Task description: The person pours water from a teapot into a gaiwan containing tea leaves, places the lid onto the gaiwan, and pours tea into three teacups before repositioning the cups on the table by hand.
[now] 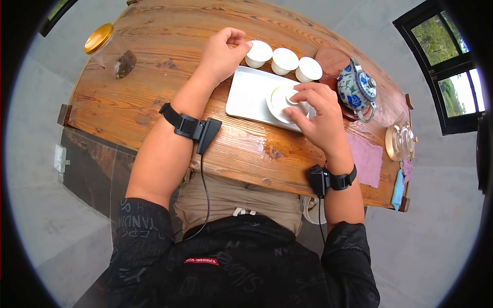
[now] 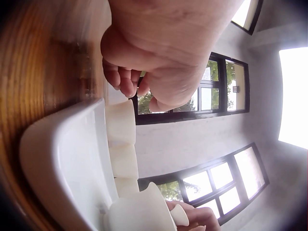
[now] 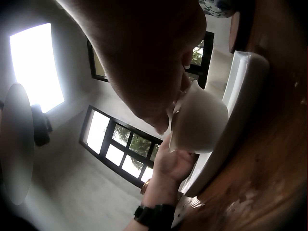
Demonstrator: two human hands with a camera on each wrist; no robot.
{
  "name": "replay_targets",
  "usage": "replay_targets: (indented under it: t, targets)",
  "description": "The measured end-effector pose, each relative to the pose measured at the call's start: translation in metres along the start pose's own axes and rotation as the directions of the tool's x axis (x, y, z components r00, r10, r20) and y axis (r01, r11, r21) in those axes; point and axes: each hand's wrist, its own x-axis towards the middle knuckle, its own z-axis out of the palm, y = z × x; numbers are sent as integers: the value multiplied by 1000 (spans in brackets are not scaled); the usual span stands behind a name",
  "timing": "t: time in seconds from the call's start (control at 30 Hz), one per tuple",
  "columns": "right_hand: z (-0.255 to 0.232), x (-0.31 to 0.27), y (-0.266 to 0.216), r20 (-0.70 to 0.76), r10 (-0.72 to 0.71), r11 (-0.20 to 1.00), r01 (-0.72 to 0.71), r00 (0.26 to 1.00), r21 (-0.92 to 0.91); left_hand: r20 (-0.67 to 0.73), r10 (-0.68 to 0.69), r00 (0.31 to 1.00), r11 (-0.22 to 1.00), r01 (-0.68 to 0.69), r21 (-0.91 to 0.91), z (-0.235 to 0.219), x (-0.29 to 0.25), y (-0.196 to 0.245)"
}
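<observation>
A white lidded gaiwan (image 1: 277,105) stands upright on the white rectangular tray (image 1: 245,92). My right hand (image 1: 323,105) reaches over it from the right, with thumb and fingers curled round the lid's knob (image 2: 180,215). Behind the tray, three small white cups stand in a row: the left cup (image 1: 259,51), the middle cup (image 1: 284,60) and the right cup (image 1: 308,69). Beside the left cup is my left hand (image 1: 222,54), its thumb tip right at the rim. Its fingers bend loosely, and a gap shows between them and the thumb in the left wrist view.
A blue-and-white floral teapot (image 1: 354,87) stands on a brown base at the right. Near the right edge are a glass pot (image 1: 399,141), a pink cloth (image 1: 364,159) and a blue cloth (image 1: 398,190). A gold-lidded jar (image 1: 105,46) is at the far left.
</observation>
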Motion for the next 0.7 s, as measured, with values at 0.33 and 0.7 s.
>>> replay_targets:
  t: [0.33,0.7]
  targets:
    - [-14,-2,-10,269,124,992,-120,955,-30,-10,10,1000,1000,-10,-10,2,0,-1]
    - [11,-18,6,143,92,994,-100,985,48,-16,4,1000,1000,-4,-2,4,1,-4]
